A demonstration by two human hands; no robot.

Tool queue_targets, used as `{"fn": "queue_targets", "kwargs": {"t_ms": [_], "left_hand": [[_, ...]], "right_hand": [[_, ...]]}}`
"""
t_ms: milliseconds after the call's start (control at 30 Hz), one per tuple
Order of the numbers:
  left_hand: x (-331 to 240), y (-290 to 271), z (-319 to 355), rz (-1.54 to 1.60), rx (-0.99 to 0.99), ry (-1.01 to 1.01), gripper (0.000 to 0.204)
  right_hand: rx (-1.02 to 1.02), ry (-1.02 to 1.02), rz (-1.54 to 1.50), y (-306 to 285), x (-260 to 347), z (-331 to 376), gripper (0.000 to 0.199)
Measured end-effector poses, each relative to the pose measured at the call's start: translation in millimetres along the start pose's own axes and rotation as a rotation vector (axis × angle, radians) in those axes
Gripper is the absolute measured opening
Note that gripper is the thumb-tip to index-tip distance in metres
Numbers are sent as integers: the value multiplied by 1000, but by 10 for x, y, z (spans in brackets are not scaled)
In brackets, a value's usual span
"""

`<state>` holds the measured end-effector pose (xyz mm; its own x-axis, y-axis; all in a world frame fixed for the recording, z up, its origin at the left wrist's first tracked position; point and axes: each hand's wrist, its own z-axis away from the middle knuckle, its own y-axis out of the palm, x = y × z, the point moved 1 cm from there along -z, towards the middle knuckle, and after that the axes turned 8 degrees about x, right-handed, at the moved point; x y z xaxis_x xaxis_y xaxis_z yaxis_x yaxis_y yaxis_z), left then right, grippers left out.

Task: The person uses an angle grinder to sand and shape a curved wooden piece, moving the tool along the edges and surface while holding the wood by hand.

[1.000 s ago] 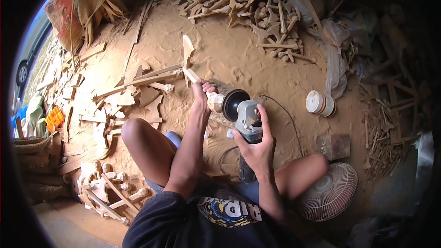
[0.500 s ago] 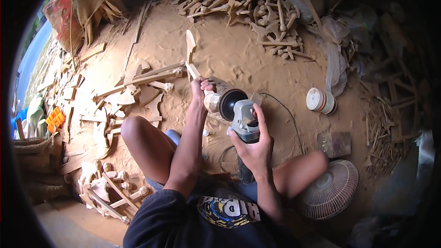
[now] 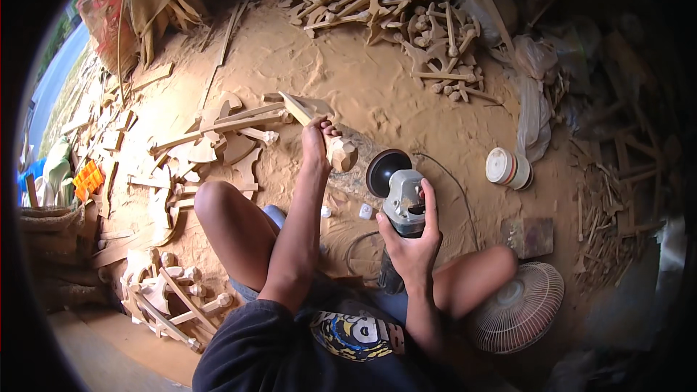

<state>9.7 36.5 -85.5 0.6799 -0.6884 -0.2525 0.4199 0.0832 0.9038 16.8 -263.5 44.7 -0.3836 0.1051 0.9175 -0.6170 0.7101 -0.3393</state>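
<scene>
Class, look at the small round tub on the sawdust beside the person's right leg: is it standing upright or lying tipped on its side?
Tipped. The tub lies on its side on the sawdust, its round end facing left.

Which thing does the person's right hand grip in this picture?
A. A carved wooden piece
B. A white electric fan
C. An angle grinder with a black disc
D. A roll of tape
C: the right hand wraps around the grey body of the angle grinder, while the left hand holds the carved wooden piece; the fan lies untouched by the knee.
</scene>
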Motion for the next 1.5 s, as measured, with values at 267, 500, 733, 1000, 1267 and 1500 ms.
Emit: {"fn": "queue_targets", "kwargs": {"t_ms": [267, 500, 733, 1000, 1267, 1500], "left_hand": [[124, -207, -57, 25, 5, -62, 22], [205, -182, -51, -68, -25, -85, 6], [239, -114, 15, -144, -59, 44, 9], [253, 63, 221, -259, -138, 93, 11], [162, 90, 262, -286, -113, 105, 10], [138, 99, 173, -319, -123, 40, 9]], "right_hand": [[27, -86, -36, 0, -10, -99, 85], [66, -34, -27, 43, 121, -133, 85], [-1, -44, 124, 118, 117, -104, 85], [20, -5, 119, 134, 176, -124, 83], [16, -18, 194, 78, 153, -118, 85], [9, -77, 150, 53, 48, -15, 86]]}}
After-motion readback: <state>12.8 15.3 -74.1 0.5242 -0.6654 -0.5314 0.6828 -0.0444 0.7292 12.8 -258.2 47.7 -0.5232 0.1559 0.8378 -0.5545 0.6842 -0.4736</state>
